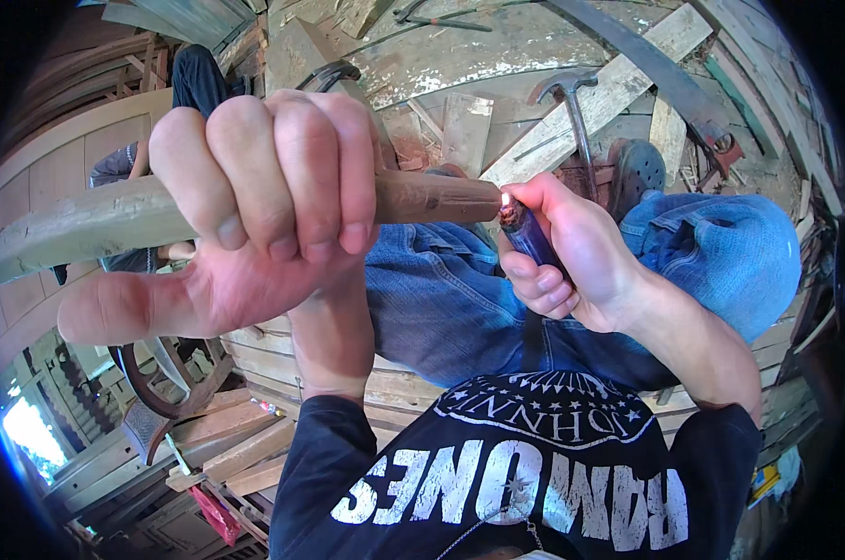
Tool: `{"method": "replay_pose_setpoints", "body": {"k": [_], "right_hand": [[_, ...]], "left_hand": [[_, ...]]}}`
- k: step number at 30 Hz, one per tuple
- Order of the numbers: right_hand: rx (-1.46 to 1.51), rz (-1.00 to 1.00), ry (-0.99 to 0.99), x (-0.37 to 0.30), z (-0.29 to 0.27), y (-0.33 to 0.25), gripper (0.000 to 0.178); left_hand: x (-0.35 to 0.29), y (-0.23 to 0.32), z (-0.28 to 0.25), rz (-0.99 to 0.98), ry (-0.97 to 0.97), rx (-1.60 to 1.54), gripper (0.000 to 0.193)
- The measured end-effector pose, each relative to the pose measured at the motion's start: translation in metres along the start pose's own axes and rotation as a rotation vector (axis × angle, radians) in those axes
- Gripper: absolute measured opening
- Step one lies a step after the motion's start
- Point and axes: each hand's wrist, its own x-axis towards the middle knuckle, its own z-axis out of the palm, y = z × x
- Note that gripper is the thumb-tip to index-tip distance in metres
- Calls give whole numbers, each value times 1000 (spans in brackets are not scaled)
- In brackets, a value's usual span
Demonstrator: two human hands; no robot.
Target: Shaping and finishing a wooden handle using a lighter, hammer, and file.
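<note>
My left hand [273, 187] is wrapped around a long, slightly curved wooden handle [77, 229], its thumb pointing left. The handle lies nearly level across the view, and its tapered end [441, 198] sticks out to the right of my fingers. There my right hand [581, 252] grips a dark blue-purple lighter [531, 241], tilted with its top against or very close to the wood's tip. A small bright flame [506, 200] shows at the lighter's top. My right thumb is up by the flame. Whether the flame touches the wood I cannot tell.
Past my knees lie a claw hammer [576, 117], a handsaw [632, 61] with a red grip, and a pale plank [600, 98]. Behind my left hand is a dark curved metal tool [334, 75]. Another person's leg [198, 79] shows at upper left. Wood pieces [245, 448] lie at lower left.
</note>
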Motion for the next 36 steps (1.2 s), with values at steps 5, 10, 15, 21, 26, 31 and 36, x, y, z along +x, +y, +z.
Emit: {"method": "replay_pose_setpoints", "body": {"k": [5,10,15,21,26,31,36], "right_hand": [[17,-6,-38,0,-3,2,49],[11,-10,-22,1,-1,2,55],[6,-2,-2,-1,2,0,55],[-2,4,-14,0,-1,1,54],[-26,-12,-9,1,-1,0,55],[-176,-395,157,7,-5,7,58],[-495,-917,550,3,-9,0,58]], "left_hand": [[0,1,-1,-2,-6,4,49],[0,0,0,4,6,-3,50],[0,1,0,-4,-2,4,49],[0,0,-1,-5,-10,2,50],[1,-1,-2,9,9,-25,50],[1,8,-16,34,130,-160,46],[-7,16,-36,-19,575,-741,51]]}}
